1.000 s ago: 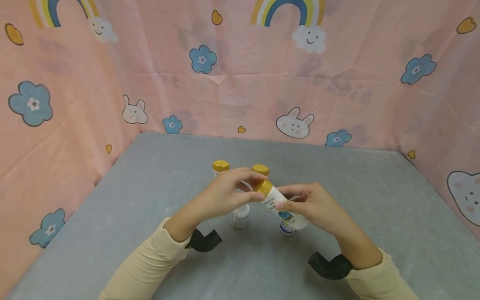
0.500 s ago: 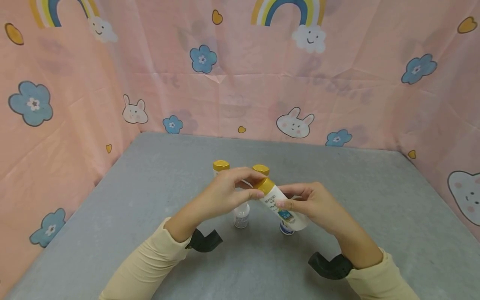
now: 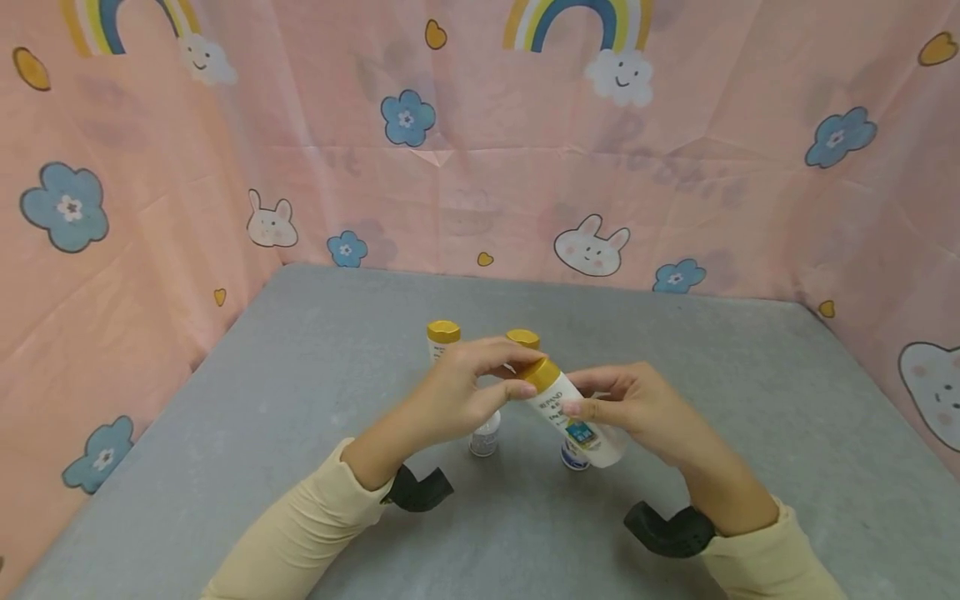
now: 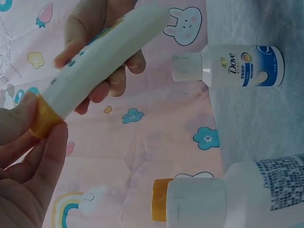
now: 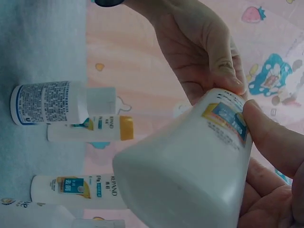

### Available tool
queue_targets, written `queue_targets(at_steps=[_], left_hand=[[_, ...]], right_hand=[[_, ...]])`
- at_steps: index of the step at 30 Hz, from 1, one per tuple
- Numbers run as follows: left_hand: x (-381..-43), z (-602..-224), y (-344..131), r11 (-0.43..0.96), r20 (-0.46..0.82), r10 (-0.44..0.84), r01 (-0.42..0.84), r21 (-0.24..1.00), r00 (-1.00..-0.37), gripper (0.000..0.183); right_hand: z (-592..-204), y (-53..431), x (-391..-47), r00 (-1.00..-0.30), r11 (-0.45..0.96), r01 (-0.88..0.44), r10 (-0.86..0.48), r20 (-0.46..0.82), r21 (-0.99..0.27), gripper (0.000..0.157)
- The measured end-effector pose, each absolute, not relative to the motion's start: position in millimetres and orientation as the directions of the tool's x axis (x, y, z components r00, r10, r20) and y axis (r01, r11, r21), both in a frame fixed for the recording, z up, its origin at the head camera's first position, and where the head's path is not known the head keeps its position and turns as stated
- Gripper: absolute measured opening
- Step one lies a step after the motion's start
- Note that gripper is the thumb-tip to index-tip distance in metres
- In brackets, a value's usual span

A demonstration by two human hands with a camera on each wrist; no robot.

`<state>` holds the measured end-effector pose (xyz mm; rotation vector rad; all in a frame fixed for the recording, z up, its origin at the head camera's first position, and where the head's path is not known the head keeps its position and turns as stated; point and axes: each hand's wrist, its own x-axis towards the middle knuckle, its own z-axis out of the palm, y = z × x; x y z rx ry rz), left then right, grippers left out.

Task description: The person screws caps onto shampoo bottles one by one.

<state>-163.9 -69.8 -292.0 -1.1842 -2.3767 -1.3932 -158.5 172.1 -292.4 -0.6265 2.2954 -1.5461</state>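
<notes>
A white shampoo bottle [image 3: 558, 404] with a gold cap [image 3: 542, 373] is held tilted above the table, its cap end up and to the left. My left hand [image 3: 468, 387] pinches the cap between thumb and fingers. With thumb and fingers around its body, my right hand [image 3: 637, 408] grips the same bottle; in the right wrist view its broad base [image 5: 175, 175] faces the camera. Below the hands stand a small white bottle [image 3: 484, 437] with a printed back label and a Dove bottle [image 4: 247, 66], mostly hidden in the head view.
Two more gold-capped bottles stand farther back: the left one [image 3: 443, 337] and the right one [image 3: 522, 338], each partly hidden by my left hand. A grey table [image 3: 337, 325] lies under everything. Pink patterned cloth [image 3: 480, 167] hangs at the back and sides.
Both hands and the held bottle have shifted slightly to the right. The bottle has turned a little, so its front label faces the head camera more. The standing bottles have stayed in place.
</notes>
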Motion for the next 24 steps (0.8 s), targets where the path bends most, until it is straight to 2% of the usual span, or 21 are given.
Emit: queue_targets(at_steps=[10, 12, 15, 20, 24], left_hand=[[-166.3, -295.3, -69.2, 0.181, 0.564, 0.578, 0.767, 0.616, -0.59, 0.03], [-166.7, -295.2, -68.7, 0.151, 0.566, 0.573, 0.755, 0.638, -0.593, 0.031], [-168.9, -293.3, -64.3, 0.118, 0.526, 0.552, 0.685, 0.719, -0.647, 0.034], [-177.5, -286.0, -46.9, 0.105, 0.38, 0.476, 0.48, 0.871, -0.793, 0.037], [-186.8, -284.8, -28.5, 0.075, 0.329, 0.397, 0.388, 0.919, -0.857, 0.037]], right_hand=[[-291.9, 178.3, -157.9, -0.811, 0.257, -0.213, -0.584, 0.024, -0.943, 0.038], [-291.0, 178.6, -157.5, -0.817, 0.257, -0.224, -0.575, 0.038, -0.94, 0.037], [-288.0, 181.1, -156.1, -0.858, 0.302, -0.271, -0.506, 0.088, -0.914, 0.036], [-284.7, 187.9, -158.0, -0.932, 0.404, -0.279, -0.332, 0.145, -0.871, 0.037], [-287.1, 194.3, -165.2, -0.956, 0.428, -0.256, -0.246, 0.16, -0.867, 0.042]])
